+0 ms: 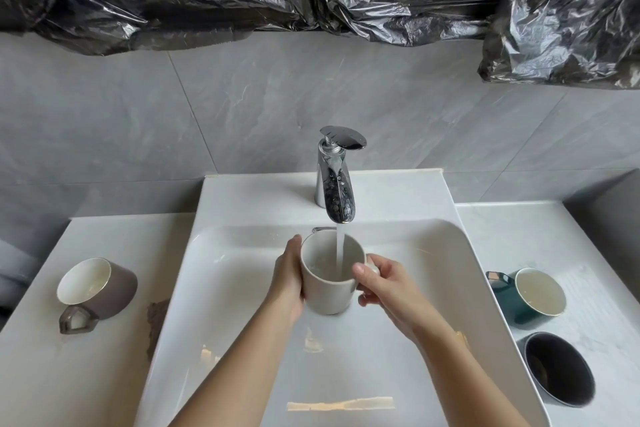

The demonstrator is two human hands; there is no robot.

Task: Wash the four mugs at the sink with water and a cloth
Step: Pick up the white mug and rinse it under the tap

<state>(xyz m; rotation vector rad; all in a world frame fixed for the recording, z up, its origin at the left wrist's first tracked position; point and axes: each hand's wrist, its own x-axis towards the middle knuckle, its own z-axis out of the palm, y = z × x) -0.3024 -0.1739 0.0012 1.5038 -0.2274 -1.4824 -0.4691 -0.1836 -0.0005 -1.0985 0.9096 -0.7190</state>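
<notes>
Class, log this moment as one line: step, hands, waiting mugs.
step: grey mug under running tap | left hand: holds its side | right hand: grips handle side | counter: brown mug left; green mug, black mug right

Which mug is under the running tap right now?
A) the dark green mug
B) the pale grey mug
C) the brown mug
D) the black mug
B: the left hand and right hand hold the pale grey mug under the stream from the tap, while the brown mug, dark green mug and black mug sit on the counter.
</notes>
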